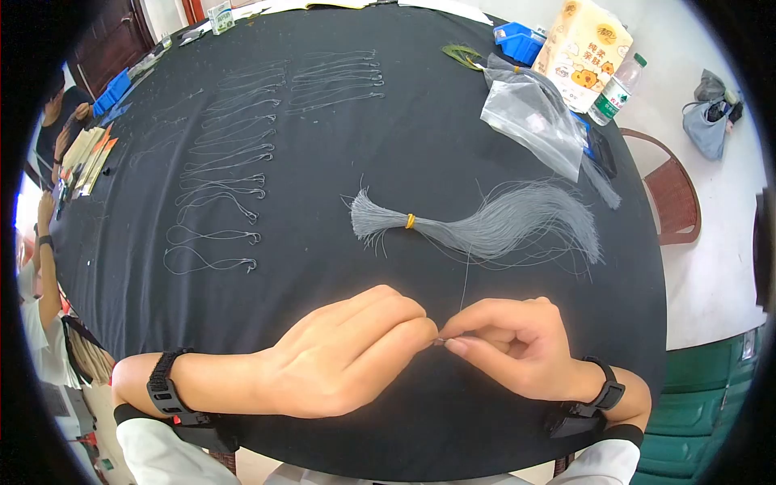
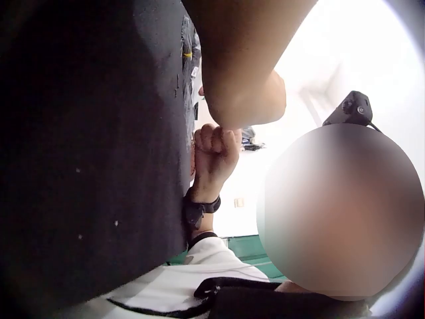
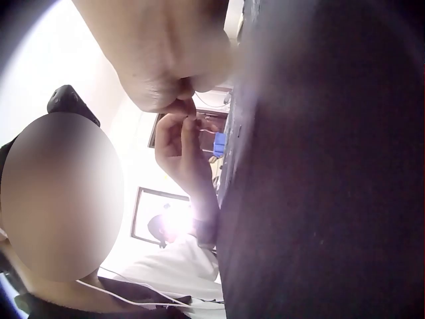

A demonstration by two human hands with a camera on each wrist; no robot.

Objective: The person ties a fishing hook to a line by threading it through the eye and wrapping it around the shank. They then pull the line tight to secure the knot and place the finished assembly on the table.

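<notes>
In the head view my left hand (image 1: 347, 352) and right hand (image 1: 521, 343) meet fingertip to fingertip low over the table. Thumb and forefinger of the right pinch a thin grey fishing line (image 1: 465, 284), whose free length rises toward the bundle behind. The left fingers curl in around the same spot, back of the hand up. A tiny dark piece (image 1: 439, 341) shows between the fingertips; its shape is mostly hidden. Beyond the hands lies a bundle of cut fishing line (image 1: 485, 228), bound by a yellow band (image 1: 411, 221).
Looped lines with small hooks (image 1: 252, 265) lie in two columns, left and back. At the back right are a clear plastic bag (image 1: 529, 121), a tissue pack (image 1: 584, 52), a water bottle (image 1: 618, 90) and a blue bin (image 1: 519, 42). Another person's arm (image 1: 48, 259) shows at left.
</notes>
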